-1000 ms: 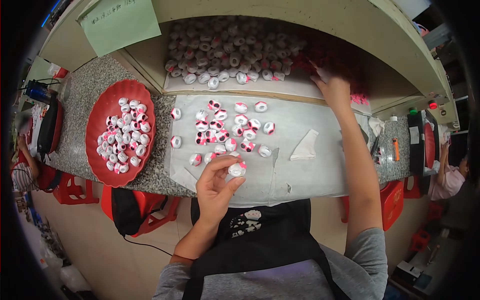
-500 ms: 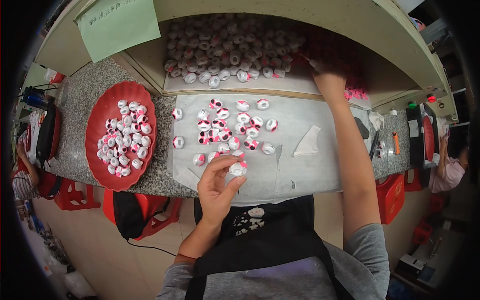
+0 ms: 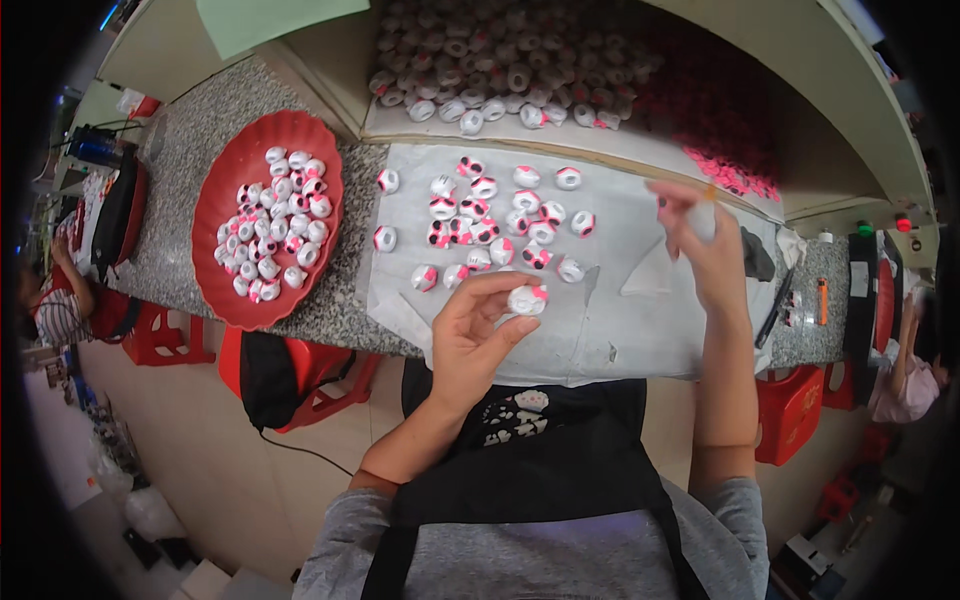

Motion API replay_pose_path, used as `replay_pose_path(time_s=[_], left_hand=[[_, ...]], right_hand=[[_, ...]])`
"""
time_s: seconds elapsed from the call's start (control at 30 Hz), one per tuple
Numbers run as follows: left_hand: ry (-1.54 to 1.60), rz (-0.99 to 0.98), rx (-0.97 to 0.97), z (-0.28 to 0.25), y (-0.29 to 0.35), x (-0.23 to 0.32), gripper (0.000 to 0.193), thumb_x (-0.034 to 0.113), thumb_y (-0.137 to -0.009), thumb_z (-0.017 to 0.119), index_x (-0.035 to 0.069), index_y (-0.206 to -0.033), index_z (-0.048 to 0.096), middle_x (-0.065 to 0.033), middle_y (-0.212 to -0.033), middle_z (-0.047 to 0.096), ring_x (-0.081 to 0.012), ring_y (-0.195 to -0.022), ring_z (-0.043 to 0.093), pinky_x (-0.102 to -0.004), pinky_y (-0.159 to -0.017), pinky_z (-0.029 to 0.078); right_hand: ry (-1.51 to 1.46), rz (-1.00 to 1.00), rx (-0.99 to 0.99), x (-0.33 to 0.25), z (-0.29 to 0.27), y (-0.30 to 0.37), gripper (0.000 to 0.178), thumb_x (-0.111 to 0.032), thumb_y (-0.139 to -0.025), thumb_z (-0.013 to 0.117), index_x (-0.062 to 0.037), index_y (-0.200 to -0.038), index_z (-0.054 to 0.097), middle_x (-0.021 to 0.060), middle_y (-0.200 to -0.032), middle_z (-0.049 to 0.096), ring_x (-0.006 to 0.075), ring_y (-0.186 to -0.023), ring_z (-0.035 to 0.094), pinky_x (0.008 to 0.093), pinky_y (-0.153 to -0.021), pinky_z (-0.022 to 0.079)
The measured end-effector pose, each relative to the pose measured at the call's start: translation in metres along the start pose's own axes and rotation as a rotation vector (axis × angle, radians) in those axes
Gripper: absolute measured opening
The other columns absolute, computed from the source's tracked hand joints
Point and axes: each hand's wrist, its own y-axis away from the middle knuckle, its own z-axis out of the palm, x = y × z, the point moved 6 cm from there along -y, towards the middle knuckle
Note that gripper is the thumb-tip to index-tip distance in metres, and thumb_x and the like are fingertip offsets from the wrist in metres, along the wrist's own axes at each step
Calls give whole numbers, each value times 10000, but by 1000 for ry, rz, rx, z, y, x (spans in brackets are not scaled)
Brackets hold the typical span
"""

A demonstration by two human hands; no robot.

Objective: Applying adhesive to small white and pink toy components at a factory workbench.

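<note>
My left hand is closed in a pinch on a small round white piece with a pink patch, above the near edge of the paper-covered work surface. My right hand hangs over the right part of that paper, blurred, its fingers drawn together. A tiny dark pink bit shows at its fingertips, and something pale with an orange-brown end lies along the hand; neither is clear. Several white pieces with pink and black patches stand in loose rows left of centre.
A red scalloped tray with similar pieces stands at left. Behind a low ledge, a shelf holds heaped white pieces and small pink bits. A white cloth scrap lies on the paper. Farther right is an orange stick. Others sit at both sides.
My right hand has come out of the shelf with the pink bits, back over the paper. My left hand still holds the white piece. The whole view has shifted.
</note>
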Motion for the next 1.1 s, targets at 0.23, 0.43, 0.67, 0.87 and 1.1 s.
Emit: replay_pose_path(time_s=[0.23,0.43,0.67,0.87,1.1], left_hand=[[24,-21,-77,17,-2,0,337,-64,-690,549,-25,-1007,440,-102,-987,484,-157,-937,474,-266,-809,378],[34,-28,-102,23,6,-1,334,-67,-698,536,-27,-1010,423,-119,-1001,480,-185,-978,459,-281,-822,375],[-23,-19,-18,23,2,-2,362,-58,-692,549,-29,-1030,424,-119,-1006,483,-173,-939,482,-270,-812,385],[-421,191,-131,24,5,6,332,-68,-676,543,-28,-993,449,-155,-1008,488,-224,-954,474,-295,-784,397],[-648,300,-139,29,3,18,290,-65,-628,575,-19,-908,518,-138,-943,538,-222,-877,514,-296,-759,398]], right_hand=[[-377,77,-37,9,51,62,209,39,-647,564,19,-842,490,90,-710,548,76,-552,467,170,-447,356],[-475,121,-3,23,58,66,128,55,-650,564,15,-742,484,107,-708,547,94,-563,484,185,-461,371],[-470,124,-5,13,44,76,126,62,-627,584,23,-690,482,129,-688,536,115,-508,475,198,-461,376],[-584,161,-113,8,57,76,101,39,-647,604,18,-707,526,79,-690,552,77,-558,484,185,-479,384],[-558,154,-123,10,65,74,96,35,-653,600,16,-715,529,68,-689,550,70,-554,476,179,-479,377]])
